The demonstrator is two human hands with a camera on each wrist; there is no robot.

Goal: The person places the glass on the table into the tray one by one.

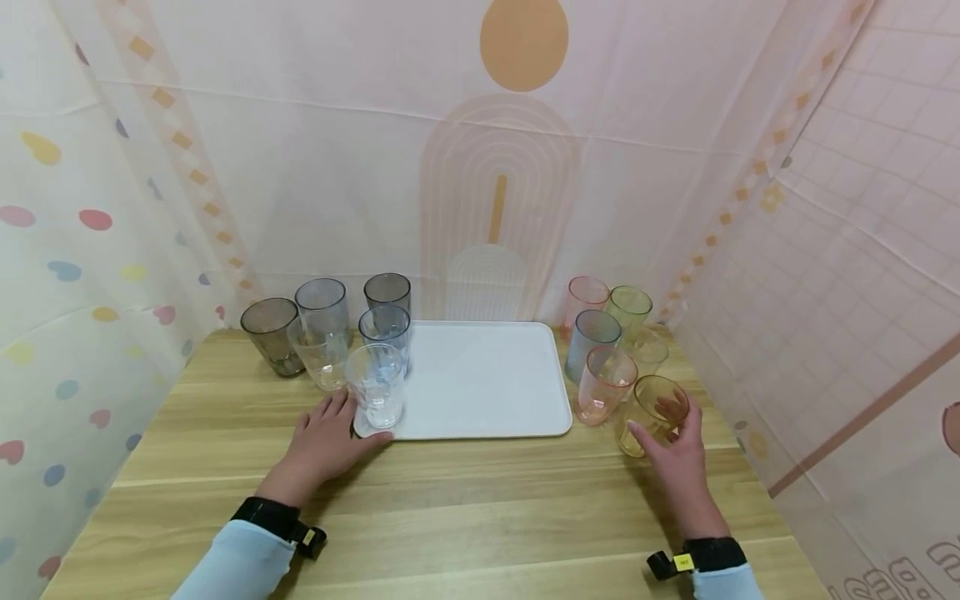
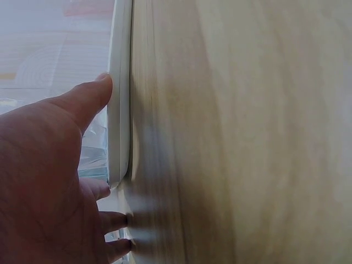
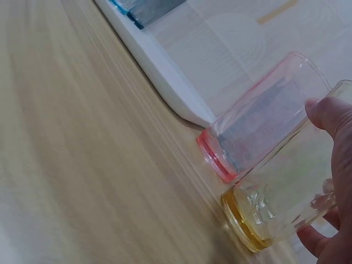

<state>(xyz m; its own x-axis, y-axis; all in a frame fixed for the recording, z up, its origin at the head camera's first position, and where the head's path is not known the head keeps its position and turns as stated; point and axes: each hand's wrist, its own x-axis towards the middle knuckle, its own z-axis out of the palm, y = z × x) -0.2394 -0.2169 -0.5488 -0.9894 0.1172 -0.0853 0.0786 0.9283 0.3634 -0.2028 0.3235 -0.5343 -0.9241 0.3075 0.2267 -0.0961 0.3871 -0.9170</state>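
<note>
Right hand (image 1: 678, 462) grips amber glass (image 1: 651, 414), fingertips hidden; left hand (image 1: 324, 443) spread flat

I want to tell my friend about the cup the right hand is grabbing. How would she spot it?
Find the white tray in the middle of the wooden table, then look to the bunch of coloured cups on its right. The one you want is the amber cup, nearest the table's front edge, beside a pink cup. It alone is yellow-brown, and the right hand grips it.
</note>
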